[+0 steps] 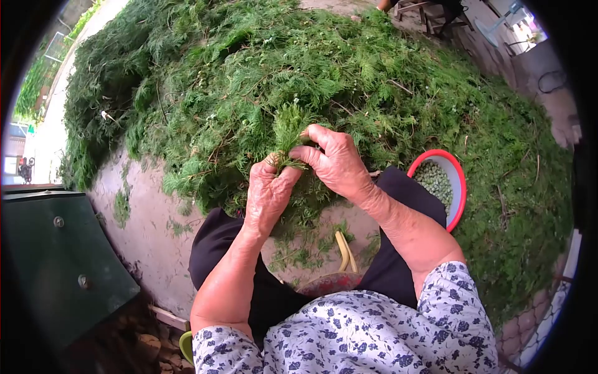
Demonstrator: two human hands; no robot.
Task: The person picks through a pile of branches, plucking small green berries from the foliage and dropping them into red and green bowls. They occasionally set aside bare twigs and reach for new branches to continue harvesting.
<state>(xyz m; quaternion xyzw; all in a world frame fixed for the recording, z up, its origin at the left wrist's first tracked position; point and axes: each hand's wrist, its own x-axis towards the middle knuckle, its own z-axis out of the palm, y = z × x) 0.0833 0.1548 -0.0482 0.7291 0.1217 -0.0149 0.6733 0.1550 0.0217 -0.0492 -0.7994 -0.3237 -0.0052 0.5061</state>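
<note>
Between my two hands, a green feathery conifer sprig (pixel 290 131) points up and away from me. My left hand (pixel 269 190) is closed round its lower end, thumb and fingers pinching the stems. From the right, my right hand (pixel 333 159) has its thumb and forefinger bent together at the side of the sprig; whatever lies between those fingertips is too small to make out. Just past both hands spreads a large heap of cut conifer branches (pixel 243 81). To the right of my knee is a red-rimmed basin (pixel 462 187) holding small pale green cones (pixel 434 182).
Yellow-handled shears or a similar tool (pixel 344 249) stand between my legs. A dark green panel (pixel 56 262) with bolts is at left. Part of a green container (pixel 186 346) shows below it. A fan (pixel 492 28) stands far right, and part of another person (pixel 386 5) shows at the top.
</note>
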